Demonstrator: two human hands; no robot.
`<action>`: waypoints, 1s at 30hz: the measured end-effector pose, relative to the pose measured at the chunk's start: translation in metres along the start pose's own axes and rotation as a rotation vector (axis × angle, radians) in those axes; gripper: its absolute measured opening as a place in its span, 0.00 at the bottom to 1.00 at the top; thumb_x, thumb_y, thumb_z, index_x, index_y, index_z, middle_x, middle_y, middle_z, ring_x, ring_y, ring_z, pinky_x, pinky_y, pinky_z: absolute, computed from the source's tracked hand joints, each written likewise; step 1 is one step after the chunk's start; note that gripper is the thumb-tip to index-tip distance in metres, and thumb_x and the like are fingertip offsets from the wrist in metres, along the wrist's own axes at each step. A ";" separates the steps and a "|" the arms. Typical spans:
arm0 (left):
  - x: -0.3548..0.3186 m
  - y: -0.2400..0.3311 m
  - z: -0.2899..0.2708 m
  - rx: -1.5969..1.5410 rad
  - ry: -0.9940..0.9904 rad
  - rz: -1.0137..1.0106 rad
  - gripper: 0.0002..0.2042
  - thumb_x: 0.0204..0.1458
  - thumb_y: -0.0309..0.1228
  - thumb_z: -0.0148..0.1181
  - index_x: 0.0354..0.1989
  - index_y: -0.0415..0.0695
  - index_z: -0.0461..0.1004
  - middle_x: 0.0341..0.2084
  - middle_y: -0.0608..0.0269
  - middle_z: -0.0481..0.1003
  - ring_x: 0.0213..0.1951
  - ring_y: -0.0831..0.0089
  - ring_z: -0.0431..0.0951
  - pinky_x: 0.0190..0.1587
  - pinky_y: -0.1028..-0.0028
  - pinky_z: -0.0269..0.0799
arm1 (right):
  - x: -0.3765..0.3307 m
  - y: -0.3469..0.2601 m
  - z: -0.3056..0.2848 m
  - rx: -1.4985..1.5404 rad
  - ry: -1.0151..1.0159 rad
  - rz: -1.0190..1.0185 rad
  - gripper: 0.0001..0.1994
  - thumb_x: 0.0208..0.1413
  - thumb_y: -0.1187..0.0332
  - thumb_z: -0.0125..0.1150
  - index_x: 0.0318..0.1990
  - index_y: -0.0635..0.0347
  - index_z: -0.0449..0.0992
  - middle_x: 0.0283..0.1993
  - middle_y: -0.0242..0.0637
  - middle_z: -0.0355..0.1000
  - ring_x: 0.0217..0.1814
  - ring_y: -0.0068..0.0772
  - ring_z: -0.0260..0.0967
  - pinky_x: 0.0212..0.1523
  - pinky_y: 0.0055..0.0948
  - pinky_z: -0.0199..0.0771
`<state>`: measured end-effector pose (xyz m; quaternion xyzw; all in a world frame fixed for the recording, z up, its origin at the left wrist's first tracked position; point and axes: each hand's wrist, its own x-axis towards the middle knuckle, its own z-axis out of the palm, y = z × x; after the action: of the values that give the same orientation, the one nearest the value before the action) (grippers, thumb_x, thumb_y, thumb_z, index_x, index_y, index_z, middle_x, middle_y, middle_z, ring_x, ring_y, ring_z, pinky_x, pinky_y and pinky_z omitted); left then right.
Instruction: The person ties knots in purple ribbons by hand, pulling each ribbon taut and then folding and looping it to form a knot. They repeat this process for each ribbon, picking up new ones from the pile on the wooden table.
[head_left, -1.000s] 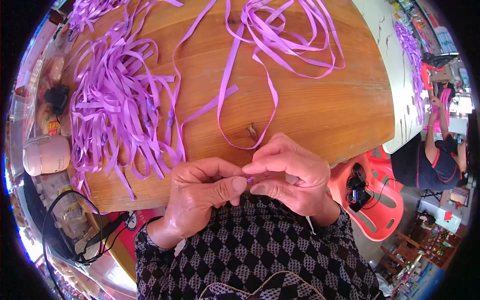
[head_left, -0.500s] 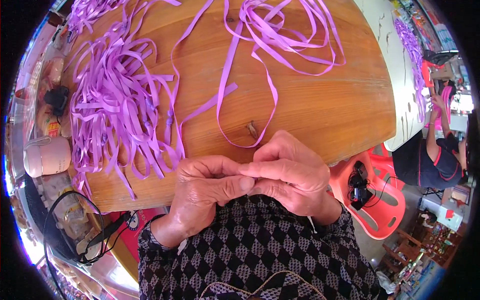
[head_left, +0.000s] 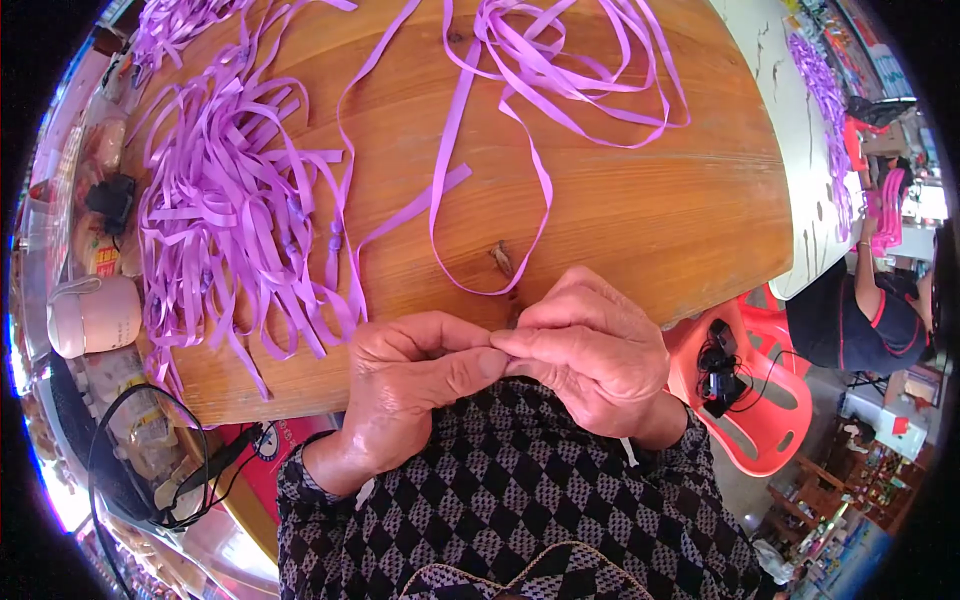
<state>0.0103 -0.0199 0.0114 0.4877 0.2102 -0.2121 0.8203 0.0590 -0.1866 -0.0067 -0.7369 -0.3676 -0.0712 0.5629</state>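
Note:
My left hand point(head_left: 405, 380) and my right hand point(head_left: 595, 355) meet at the near edge of the wooden table, fingertips pinched together. Whatever lies between the fingertips is hidden or too small to name. Beyond my hands, a loop of purple ribbon point(head_left: 545, 200) hangs down from a loose coil of purple ribbon point(head_left: 590, 85) at the far middle. To the left lies a big heap of cut purple ribbons point(head_left: 225, 210), with several small knots along some strands. One ribbon end point(head_left: 415, 207) lies slantwise between heap and loop.
The wooden table point(head_left: 640, 210) borders a white table point(head_left: 800, 190) with more purple ribbon point(head_left: 825, 120). At right stands a red plastic chair point(head_left: 775, 440) holding a black cabled device point(head_left: 722, 375). Another person point(head_left: 850, 320) works beyond it. A pink container point(head_left: 95, 315) stands at left.
My right hand has shifted slightly to the right, and both hands keep their pinch. The other person's arms have moved at the far right. The ribbons look nearly the same.

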 end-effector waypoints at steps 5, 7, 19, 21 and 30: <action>0.003 -0.003 -0.004 -0.031 0.009 0.006 0.07 0.44 0.26 0.63 0.30 0.36 0.75 0.24 0.63 0.76 0.21 0.89 0.67 0.22 0.88 0.58 | 0.002 -0.002 0.001 0.011 0.006 0.037 0.14 0.32 0.75 0.68 0.32 0.66 0.77 0.27 0.37 0.68 0.23 0.31 0.62 0.22 0.24 0.61; 0.003 -0.001 -0.002 -0.032 -0.004 -0.025 0.07 0.44 0.26 0.63 0.30 0.37 0.75 0.24 0.64 0.76 0.21 0.90 0.67 0.21 0.88 0.57 | 0.001 0.000 0.001 0.008 0.018 0.024 0.14 0.32 0.74 0.68 0.32 0.66 0.77 0.27 0.37 0.68 0.23 0.31 0.62 0.22 0.24 0.61; 0.000 0.004 0.000 0.037 -0.027 -0.034 0.06 0.47 0.25 0.60 0.31 0.35 0.75 0.24 0.64 0.75 0.25 0.83 0.71 0.28 0.85 0.65 | 0.001 0.003 0.003 0.043 0.032 0.012 0.13 0.31 0.73 0.70 0.27 0.67 0.75 0.25 0.38 0.67 0.22 0.31 0.61 0.20 0.25 0.58; -0.003 0.007 0.000 0.134 -0.022 0.021 0.06 0.47 0.25 0.60 0.31 0.35 0.75 0.24 0.65 0.75 0.25 0.84 0.70 0.28 0.86 0.65 | 0.001 0.005 0.003 0.023 0.051 -0.043 0.12 0.30 0.74 0.70 0.26 0.66 0.74 0.23 0.38 0.67 0.21 0.31 0.61 0.20 0.25 0.57; -0.010 0.005 -0.008 0.286 -0.062 0.054 0.05 0.47 0.24 0.60 0.31 0.35 0.75 0.25 0.68 0.74 0.26 0.87 0.69 0.29 0.86 0.65 | -0.001 -0.001 -0.007 0.155 -0.093 0.076 0.11 0.32 0.81 0.67 0.27 0.65 0.73 0.25 0.37 0.67 0.22 0.31 0.60 0.22 0.26 0.58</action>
<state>0.0037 -0.0095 0.0171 0.5984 0.1393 -0.2325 0.7540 0.0597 -0.1930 -0.0045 -0.7071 -0.3697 0.0132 0.6027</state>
